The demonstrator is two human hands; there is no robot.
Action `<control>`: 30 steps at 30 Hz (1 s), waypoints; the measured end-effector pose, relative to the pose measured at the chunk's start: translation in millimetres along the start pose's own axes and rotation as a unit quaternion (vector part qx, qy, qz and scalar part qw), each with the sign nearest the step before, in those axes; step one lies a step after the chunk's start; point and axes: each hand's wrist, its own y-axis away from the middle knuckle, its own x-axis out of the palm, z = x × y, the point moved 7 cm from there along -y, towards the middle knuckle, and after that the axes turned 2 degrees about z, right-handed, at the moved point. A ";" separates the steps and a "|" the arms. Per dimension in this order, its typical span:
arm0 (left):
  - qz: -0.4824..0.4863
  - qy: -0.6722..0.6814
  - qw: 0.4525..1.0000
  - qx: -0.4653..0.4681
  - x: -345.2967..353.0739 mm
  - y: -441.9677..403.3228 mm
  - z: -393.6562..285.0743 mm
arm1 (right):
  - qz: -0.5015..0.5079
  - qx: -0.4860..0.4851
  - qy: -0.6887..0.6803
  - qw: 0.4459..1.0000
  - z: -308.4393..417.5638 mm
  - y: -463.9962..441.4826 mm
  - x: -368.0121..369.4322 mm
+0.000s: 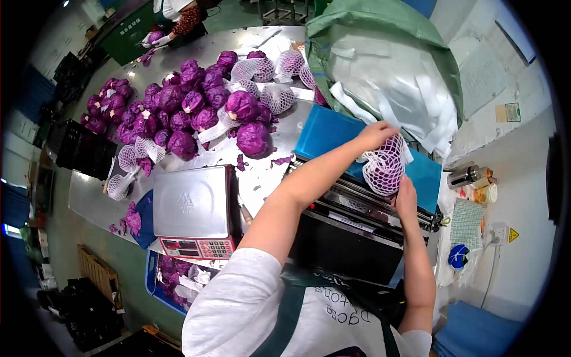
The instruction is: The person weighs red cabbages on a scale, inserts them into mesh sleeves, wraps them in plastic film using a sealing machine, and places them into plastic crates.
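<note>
A red cabbage in a white foam net [385,168] is between my two hands, over the black sealing machine [351,238] and its blue shelf [324,134]. My left hand [377,135] has its fingers closed on the net at the far side of the cabbage. At the near right side, my right hand [406,199] grips the netted cabbage low down, its fingertips partly hidden beneath it.
Left of the machine stands a scale [193,202]. Bare red cabbages [172,98] and netted ones [278,98] cover the steel table [134,74]. A green sack [380,15] holds white nets [386,65]. A steel flask [464,177] is at right; a co-worker [178,18] stands across.
</note>
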 end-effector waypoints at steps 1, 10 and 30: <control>-0.027 0.027 0.999 -0.018 -2.4 3.5 9.5 | 0.032 0.005 0.000 0.999 -0.5 -3.8 -3.4; 0.119 -0.463 0.843 0.246 -59.4 134.3 -99.0 | 0.132 -0.394 0.299 0.859 45.3 56.8 -73.9; 0.066 0.071 0.988 0.120 -75.6 201.8 -223.7 | 0.213 -0.325 -0.195 0.900 129.1 104.7 -169.3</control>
